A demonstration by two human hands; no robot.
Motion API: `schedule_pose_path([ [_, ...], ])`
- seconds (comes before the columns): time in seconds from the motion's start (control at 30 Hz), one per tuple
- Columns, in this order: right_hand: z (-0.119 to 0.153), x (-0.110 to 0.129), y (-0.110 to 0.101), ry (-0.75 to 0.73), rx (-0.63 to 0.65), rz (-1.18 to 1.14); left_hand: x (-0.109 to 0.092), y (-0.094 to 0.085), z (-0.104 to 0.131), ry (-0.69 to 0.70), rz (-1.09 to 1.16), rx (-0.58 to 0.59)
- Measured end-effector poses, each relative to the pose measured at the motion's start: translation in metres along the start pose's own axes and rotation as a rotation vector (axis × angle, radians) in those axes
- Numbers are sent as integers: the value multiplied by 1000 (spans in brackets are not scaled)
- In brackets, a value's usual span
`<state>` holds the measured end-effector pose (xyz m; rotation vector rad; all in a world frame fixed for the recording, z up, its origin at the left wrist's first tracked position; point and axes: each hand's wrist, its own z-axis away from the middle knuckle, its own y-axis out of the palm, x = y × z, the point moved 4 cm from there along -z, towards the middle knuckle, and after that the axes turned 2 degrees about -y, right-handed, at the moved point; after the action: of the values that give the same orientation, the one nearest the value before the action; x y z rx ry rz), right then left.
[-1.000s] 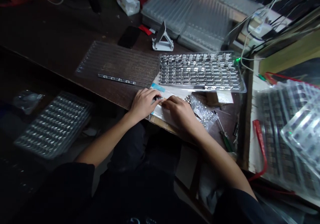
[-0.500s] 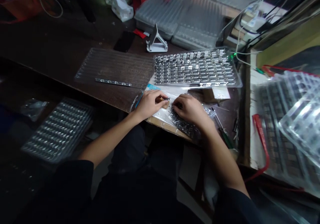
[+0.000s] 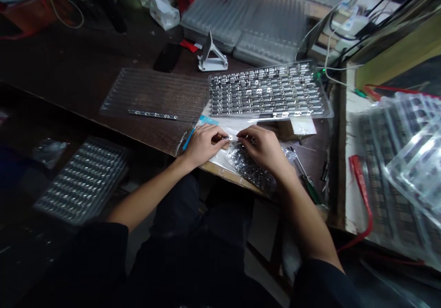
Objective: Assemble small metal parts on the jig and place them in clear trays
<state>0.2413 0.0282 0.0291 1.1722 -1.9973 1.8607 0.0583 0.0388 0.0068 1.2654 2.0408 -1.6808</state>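
My left hand (image 3: 201,145) pinches a small shiny metal part (image 3: 227,137) between thumb and forefinger. Just under those fingertips is a small brown block (image 3: 225,146), mostly covered. Facing it from the right, my right hand (image 3: 263,145) has its thumb and forefinger drawn together close to the part. Something shiny shows among its curled fingers, too small to name. Beneath the right hand lies a clear plastic bag (image 3: 250,168) of small shiny pieces. Beyond both hands, a transparent tray (image 3: 329,113) carries many rows of metal parts.
A ribbed transparent tray (image 3: 155,85) at left holds one row of parts (image 3: 153,114). Behind are a phone (image 3: 167,58), a white stand (image 3: 212,60) and stacked trays (image 3: 217,16). A green-handled screwdriver (image 3: 310,188) lies right. More filled trays (image 3: 82,179) sit lower left.
My right hand's thumb and forefinger have lifted from the bag and come toward the left fingertips. The metal part in my left hand now shows a bright end. The camera view has shifted slightly.
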Motion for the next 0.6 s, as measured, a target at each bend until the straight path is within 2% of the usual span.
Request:
schedule_pose_path([
  [0.37,1,-2,-1,35,-90,22,8,6,1,-39,43,22],
  [0.5,0,-3,1,58,-82,55,9,7,2,-47,70,16],
  [0.6,-3,-2,9,97,-57,115,7,-2,5,-47,125,-82],
])
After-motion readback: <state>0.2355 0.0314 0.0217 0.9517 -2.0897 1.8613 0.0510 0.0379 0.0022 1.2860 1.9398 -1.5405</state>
